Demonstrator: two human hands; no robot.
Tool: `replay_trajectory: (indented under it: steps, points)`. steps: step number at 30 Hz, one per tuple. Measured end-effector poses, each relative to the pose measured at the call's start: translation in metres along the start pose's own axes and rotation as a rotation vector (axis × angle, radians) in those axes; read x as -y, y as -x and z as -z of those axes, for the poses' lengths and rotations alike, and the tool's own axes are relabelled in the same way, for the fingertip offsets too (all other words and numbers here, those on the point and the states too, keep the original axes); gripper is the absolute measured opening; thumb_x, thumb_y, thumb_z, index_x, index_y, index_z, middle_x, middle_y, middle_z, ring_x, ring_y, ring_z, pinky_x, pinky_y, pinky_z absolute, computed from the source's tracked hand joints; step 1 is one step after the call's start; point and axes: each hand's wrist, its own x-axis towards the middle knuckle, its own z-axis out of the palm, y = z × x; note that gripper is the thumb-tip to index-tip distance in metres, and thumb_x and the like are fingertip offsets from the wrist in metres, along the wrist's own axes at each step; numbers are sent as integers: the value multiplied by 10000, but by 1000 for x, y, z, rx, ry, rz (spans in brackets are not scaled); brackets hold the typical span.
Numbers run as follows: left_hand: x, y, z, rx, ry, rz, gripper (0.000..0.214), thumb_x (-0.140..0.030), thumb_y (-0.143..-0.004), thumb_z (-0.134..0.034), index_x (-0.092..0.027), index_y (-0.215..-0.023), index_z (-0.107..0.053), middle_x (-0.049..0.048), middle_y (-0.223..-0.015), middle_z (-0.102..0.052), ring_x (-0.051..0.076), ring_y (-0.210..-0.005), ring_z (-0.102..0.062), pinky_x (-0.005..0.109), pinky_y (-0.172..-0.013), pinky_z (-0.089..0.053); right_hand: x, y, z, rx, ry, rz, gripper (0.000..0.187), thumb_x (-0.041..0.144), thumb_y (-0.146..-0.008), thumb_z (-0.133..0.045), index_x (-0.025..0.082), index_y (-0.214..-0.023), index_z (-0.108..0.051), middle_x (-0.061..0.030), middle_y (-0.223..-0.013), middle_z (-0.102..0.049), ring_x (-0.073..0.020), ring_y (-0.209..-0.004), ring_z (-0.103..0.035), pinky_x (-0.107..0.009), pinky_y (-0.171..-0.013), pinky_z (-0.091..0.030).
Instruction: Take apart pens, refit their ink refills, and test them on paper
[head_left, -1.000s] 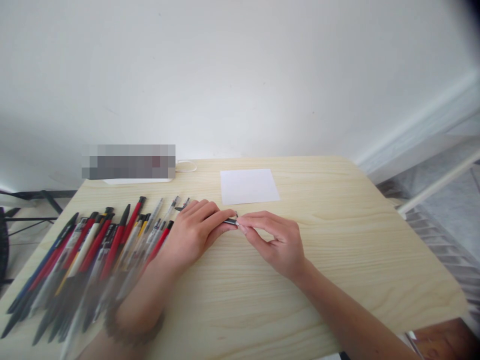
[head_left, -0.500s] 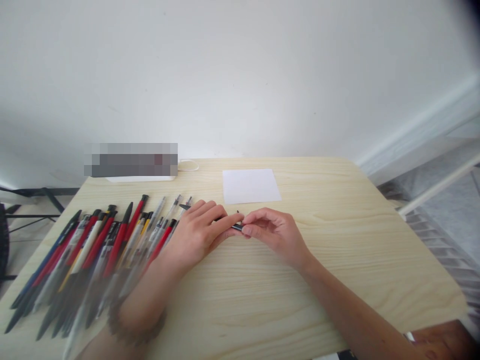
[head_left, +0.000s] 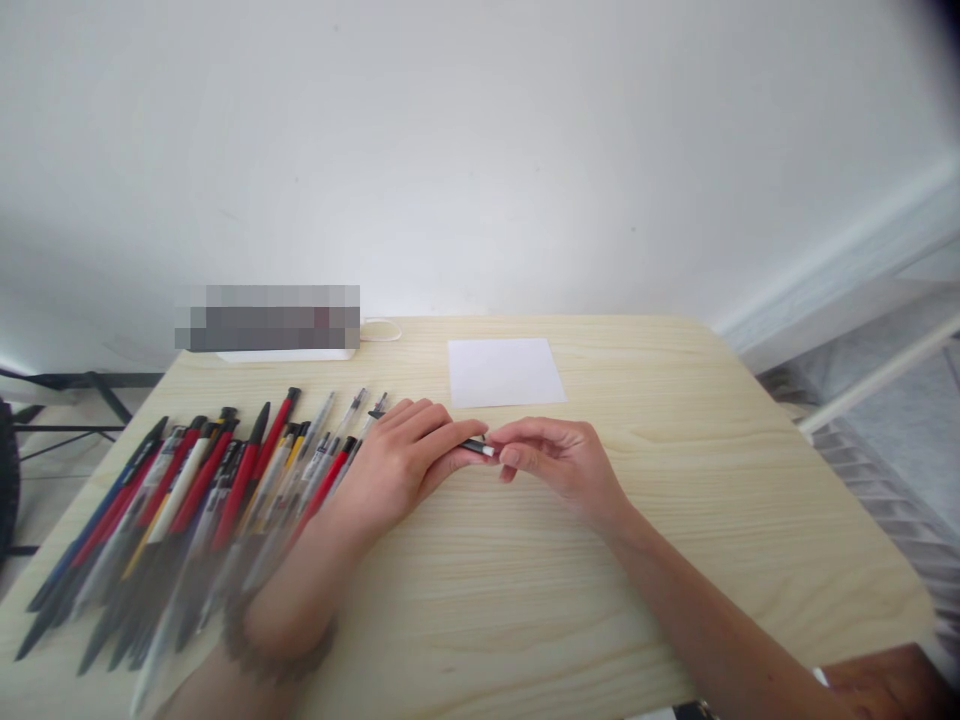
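My left hand (head_left: pixel 409 448) is closed around a slim black pen (head_left: pixel 474 445) above the table. The pen's white-tipped end sticks out to the right, past my thumb and index finger. Close beside that end is my right hand (head_left: pixel 559 455), its fingers curled and its index fingertip at the pen. Whatever its fingertips may hold is too small to make out. A short dark piece stands up at the pen's end; I cannot tell whether it is the clip. To the left, beside my left forearm, lies a spread of several pens (head_left: pixel 240 478) in red, black, white, blue and clear.
A blank white sheet of paper (head_left: pixel 506 372) lies beyond my hands on the light wooden table (head_left: pixel 675 400). At the back left is a blurred-out box-like object (head_left: pixel 274 325), with a thin white loop (head_left: pixel 384 329) beside it. A white wall (head_left: pixel 525 160) rises behind the table.
My right thumb has come away from the pen's end and shifted slightly right, so the white tip now shows. My left hand keeps its hold on the pen.
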Motion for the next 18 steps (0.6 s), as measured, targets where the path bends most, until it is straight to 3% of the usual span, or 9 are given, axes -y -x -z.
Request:
replay_trajectory:
  steps: [6,11,14,18]
  points:
    - [3,2,1,-2,-95,35,242,-335,-867,-516,-177,-1007,-633,31,-726,-593,158,-695,-520,289,-635,-373,-1,-4,10,-225,575,233,157,235,-832,-539,184,-930,-652,-37,-837,-636,-120,-699,-581,-261,-650,-484]
    - [3,1,0,-1,-147,52,227,-337,-853,-535,-189,-984,-646,31,-726,-595,160,-688,-524,292,-632,-368,-5,-4,12,-137,756,242,155,194,-838,-508,184,-936,-628,-27,-803,-599,-107,-652,-547,-238,-588,-454]
    - [2,0,-2,-5,-156,66,226,-341,-844,-544,-188,-972,-650,31,-732,-599,161,-691,-528,297,-638,-370,-5,-3,10,-65,803,218,161,215,-826,-537,192,-962,-618,-25,-844,-595,-102,-647,-532,-247,-629,-467]
    - [2,0,-3,-1,-149,80,231,-342,-843,-541,-185,-973,-650,33,-738,-600,159,-690,-524,300,-641,-373,-7,-1,7,16,843,204,256,278,-783,-616,213,-1029,-594,-38,-948,-579,-146,-823,-558,-279,-738,-480]
